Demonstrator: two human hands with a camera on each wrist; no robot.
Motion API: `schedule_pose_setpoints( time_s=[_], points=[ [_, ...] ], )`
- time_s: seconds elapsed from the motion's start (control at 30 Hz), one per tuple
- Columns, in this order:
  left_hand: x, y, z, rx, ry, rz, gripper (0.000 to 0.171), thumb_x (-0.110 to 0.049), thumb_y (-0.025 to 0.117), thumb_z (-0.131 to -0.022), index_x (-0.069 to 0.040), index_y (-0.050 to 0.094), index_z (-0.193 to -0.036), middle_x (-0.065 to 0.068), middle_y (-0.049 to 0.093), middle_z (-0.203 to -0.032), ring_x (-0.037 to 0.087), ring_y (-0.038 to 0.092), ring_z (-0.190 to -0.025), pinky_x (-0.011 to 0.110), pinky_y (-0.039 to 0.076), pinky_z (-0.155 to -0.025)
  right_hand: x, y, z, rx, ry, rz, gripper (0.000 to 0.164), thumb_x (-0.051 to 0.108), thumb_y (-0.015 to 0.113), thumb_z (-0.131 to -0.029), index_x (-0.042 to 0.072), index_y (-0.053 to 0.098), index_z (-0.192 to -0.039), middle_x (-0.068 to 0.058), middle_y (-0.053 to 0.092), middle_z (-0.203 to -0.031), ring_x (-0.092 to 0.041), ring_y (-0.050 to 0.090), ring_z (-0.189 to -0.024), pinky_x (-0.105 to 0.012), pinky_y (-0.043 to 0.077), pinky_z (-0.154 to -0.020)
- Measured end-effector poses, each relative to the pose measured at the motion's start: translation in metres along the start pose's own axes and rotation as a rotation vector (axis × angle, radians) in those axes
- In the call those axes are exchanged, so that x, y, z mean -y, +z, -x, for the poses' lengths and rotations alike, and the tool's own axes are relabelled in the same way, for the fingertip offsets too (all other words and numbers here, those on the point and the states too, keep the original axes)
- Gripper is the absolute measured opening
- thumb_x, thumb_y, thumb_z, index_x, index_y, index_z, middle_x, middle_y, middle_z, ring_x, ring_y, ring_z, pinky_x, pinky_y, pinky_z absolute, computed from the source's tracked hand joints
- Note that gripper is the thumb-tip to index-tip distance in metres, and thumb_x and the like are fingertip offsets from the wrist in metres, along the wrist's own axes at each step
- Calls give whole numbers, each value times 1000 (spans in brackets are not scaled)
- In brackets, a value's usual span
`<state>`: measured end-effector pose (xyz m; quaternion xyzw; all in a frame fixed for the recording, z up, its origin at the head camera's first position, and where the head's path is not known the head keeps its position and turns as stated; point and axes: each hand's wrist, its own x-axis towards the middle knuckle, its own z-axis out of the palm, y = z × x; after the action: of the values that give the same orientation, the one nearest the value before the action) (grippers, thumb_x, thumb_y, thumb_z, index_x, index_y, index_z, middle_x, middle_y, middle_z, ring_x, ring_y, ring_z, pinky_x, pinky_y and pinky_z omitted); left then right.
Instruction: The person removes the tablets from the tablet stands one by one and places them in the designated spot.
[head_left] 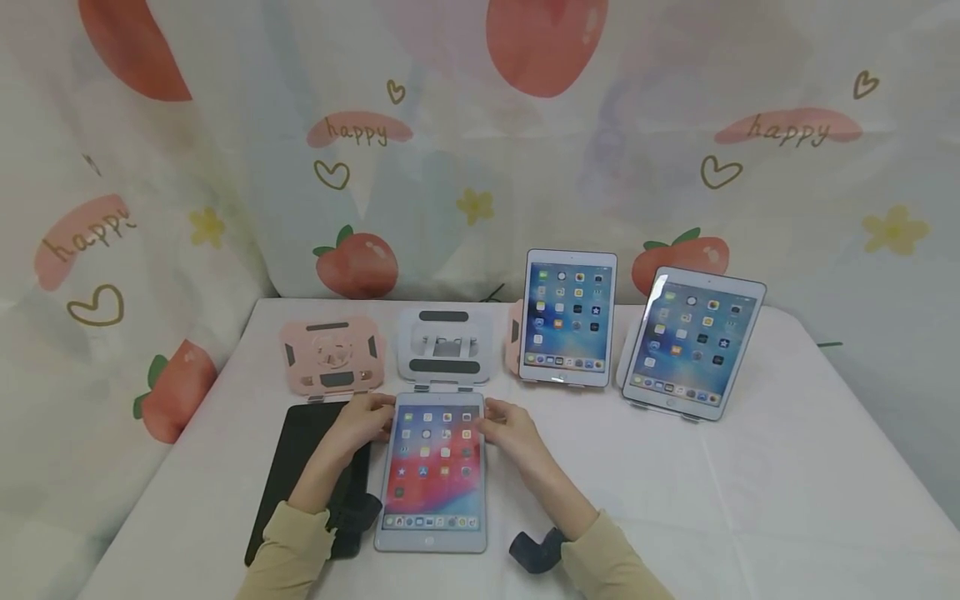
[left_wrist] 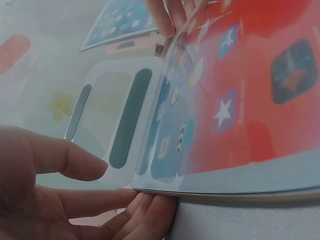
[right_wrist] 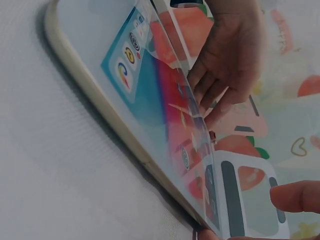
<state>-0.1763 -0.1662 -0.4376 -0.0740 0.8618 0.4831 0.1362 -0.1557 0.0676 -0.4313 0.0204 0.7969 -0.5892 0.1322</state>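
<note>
A white tablet (head_left: 431, 467) with a lit red and blue screen lies between the two hands, its top end close to a white folding stand (head_left: 445, 346). My left hand (head_left: 366, 417) touches its upper left edge. In the left wrist view, the left fingertips (left_wrist: 160, 207) are right under the edge and the thumb stands apart. My right hand (head_left: 517, 432) is at the upper right edge. In the right wrist view, a right fingertip (right_wrist: 207, 234) meets the tablet's corner, while the right thumb (right_wrist: 295, 196) is spread away. The rest of the right hand is outside that view.
A pink folding stand (head_left: 332, 354) leans at the back left. Below it, partly under my left forearm, lies a flat black panel (head_left: 307, 450). Two lit white tablets, one upright (head_left: 567, 317) and one tilted (head_left: 693, 342), rest on stands at the back right.
</note>
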Motion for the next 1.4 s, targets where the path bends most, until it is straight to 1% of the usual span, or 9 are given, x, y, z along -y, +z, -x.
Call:
schedule_pose_setpoints(
  time_s=[0.3,0.47,0.57,0.7,0.8,0.93,1.03,1.2,1.4],
  points=[
    [-3,2,4,-24,17,-68,41,-14,48,-94,8,55,-127,25,64,-117,22,64,-87,38,58,-81,-3,1,0,2,-24,89,54,15,58,-90,-10,45,-136,-25,59,-122,-36,61,-113,-50,49,-99],
    [-4,1,5,-23,33,-106,41,-14,47,-94,9,56,-126,25,62,-121,21,63,-87,37,58,-78,-3,1,-1,-4,-40,123,54,16,58,-89,-7,46,-136,-23,61,-122,-35,60,-115,-51,49,-98],
    [-4,0,5,-15,37,-113,40,-14,47,-93,10,56,-125,25,62,-120,21,63,-86,36,58,-76,-4,1,0,13,-45,115,53,16,58,-89,-6,47,-136,-21,62,-121,-34,61,-113,-48,51,-96],
    [-4,-1,5,-6,37,-108,40,-14,47,-94,10,56,-125,26,62,-120,22,64,-88,37,58,-78,-4,1,0,40,-61,97,50,14,58,-90,-7,49,-134,-21,64,-118,-33,64,-110,-42,55,-90],
    [-4,0,4,-16,50,-126,40,-14,48,-94,9,57,-125,25,63,-120,22,64,-88,36,59,-77,-3,-1,0,28,-72,107,48,14,60,-90,-6,51,-133,-20,65,-117,-32,64,-108,-41,56,-88],
    [-6,1,3,-71,80,-191,37,-16,49,-94,4,60,-123,22,64,-117,22,61,-87,31,56,-69,-4,-7,-3,10,-74,132,42,16,59,-90,0,57,-129,-16,66,-116,-28,66,-103,-41,55,-87],
    [-9,6,1,-116,107,-217,34,-17,51,-93,0,64,-120,19,65,-112,22,60,-86,29,52,-65,-4,-14,-5,-6,-95,146,34,15,59,-91,2,62,-122,-14,67,-113,-24,65,-97,-40,53,-86],
    [-16,16,0,-133,161,-188,30,-17,54,-91,-3,66,-115,15,67,-105,24,62,-90,32,52,-68,-6,-27,-9,-35,-120,153,25,14,59,-92,2,66,-113,-15,69,-110,-23,66,-94,-40,51,-88],
    [-23,19,4,-158,207,-153,26,-14,56,-91,-5,67,-111,13,66,-100,21,61,-84,29,50,-66,-2,-42,-15,-19,-120,143,28,17,58,-93,3,64,-117,-14,67,-118,-26,63,-105,-43,49,-95]
  ],
)
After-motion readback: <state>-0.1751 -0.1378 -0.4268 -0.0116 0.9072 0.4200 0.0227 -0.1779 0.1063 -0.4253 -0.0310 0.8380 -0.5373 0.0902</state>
